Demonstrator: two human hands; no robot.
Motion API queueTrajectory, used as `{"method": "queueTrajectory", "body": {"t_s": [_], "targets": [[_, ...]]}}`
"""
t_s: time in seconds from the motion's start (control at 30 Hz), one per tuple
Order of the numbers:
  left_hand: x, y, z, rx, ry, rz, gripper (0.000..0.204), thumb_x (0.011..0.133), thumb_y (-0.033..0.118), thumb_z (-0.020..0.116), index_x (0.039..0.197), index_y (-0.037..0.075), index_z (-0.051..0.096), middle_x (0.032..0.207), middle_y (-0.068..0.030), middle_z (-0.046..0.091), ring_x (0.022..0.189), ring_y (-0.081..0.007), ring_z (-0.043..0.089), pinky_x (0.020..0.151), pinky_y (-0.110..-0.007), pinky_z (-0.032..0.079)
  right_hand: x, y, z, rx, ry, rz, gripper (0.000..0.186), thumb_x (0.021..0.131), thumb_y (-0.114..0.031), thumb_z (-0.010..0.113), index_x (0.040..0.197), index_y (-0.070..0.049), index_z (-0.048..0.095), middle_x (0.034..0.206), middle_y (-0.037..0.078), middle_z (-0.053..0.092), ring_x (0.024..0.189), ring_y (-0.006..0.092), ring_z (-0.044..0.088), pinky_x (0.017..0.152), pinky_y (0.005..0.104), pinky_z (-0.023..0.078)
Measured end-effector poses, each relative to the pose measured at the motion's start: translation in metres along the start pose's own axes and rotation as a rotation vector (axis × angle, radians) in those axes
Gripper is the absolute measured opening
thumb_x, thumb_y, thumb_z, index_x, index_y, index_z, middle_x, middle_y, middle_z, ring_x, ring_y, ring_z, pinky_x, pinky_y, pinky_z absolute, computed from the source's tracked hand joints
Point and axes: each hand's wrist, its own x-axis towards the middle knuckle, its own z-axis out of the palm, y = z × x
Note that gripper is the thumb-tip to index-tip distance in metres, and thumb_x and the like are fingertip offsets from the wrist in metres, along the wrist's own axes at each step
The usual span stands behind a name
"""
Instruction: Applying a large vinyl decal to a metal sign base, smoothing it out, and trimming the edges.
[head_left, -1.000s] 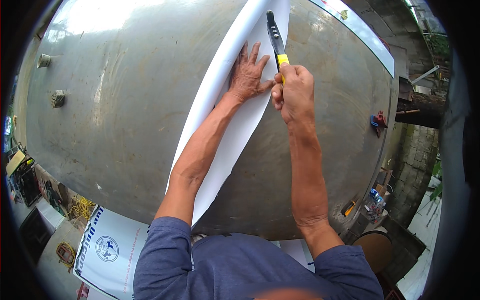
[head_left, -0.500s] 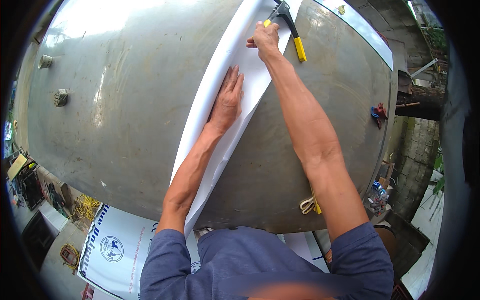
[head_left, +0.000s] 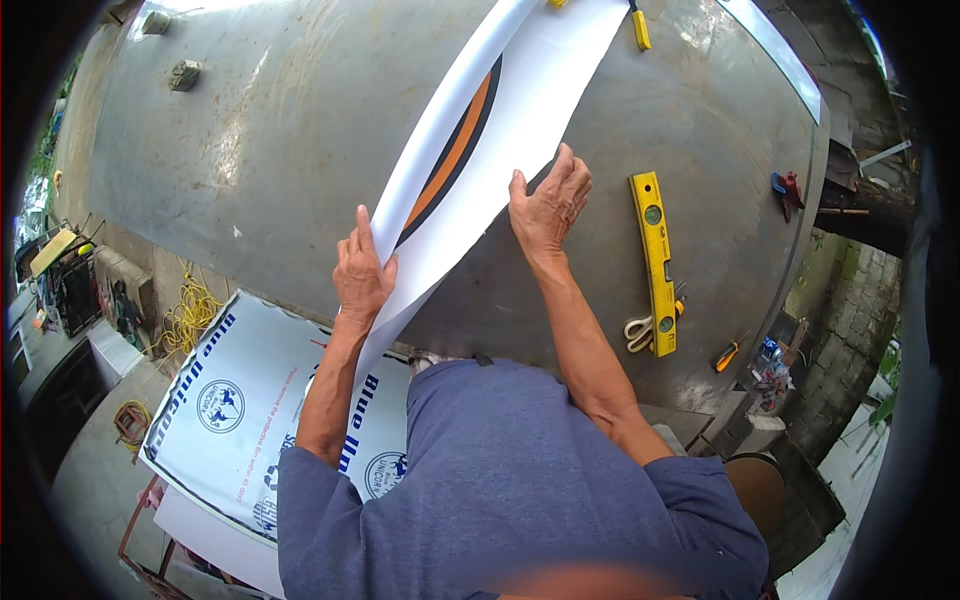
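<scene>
A long white sheet [head_left: 535, 110], partly rolled up along its left side, runs aslant across the metal table. A curved orange band with black edging [head_left: 455, 150] is printed on its open part. My left hand [head_left: 363, 265] rests on the rolled side near the lower end, fingers extended and thumb apart. At the sheet's right edge is my right hand [head_left: 551, 205], fingers loosely curved and thumb spread, nothing visible in it. A tool's yellow handle [head_left: 641, 30] shows beyond the sheet's top right; its other end is hidden or cut off.
On the grey table [head_left: 300, 130] to the right lie a yellow spirit level [head_left: 655, 265], scissors [head_left: 637, 334] partly under it, an orange-handled tool [head_left: 727, 356] and a red-blue clamp-like thing [head_left: 788, 195]. Two small blocks [head_left: 184, 75] stand far left. A film-covered panel [head_left: 265, 400] is near left.
My right hand has let go of the yellow-and-black tool and come nearer. My left hand has moved from lying flat on the sheet to its rolled side. The orange band now shows.
</scene>
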Motion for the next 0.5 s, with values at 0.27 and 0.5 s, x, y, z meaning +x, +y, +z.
{"method": "queueTrajectory", "body": {"t_s": [0.27, 0.5], "targets": [[-0.024, -0.002, 0.019, -0.389, -0.061, 0.028, 0.088, 0.075, 0.013, 0.068, 0.152, 0.003, 0.028, 0.113, -0.0300, 0.065, 0.099, -0.0447, 0.068, 0.087, -0.048, 0.054, -0.036, 0.041, 0.006, 0.352, -0.371, 0.446, 0.037, 0.083, -0.013, 0.064, 0.114, 0.008, 0.062, 0.098, 0.024, 0.071, 0.088, 0.0380, 0.069, 0.084, 0.0460, 0.052], [-0.038, 0.042, 0.037, -0.683, -0.216, -0.066, 0.091, 0.073, 0.023, 0.076, 0.153, 0.010, 0.034, 0.121, -0.0228, 0.063, 0.106, -0.0382, 0.066, 0.092, -0.043, 0.053, -0.032, 0.106, -0.007, 0.470, -0.208, 0.471, 0.024, 0.088, -0.010, 0.061, 0.106, 0.005, 0.065, 0.100, 0.025, 0.071, 0.093, 0.0389, 0.069, 0.085, 0.0462, 0.052]]}}
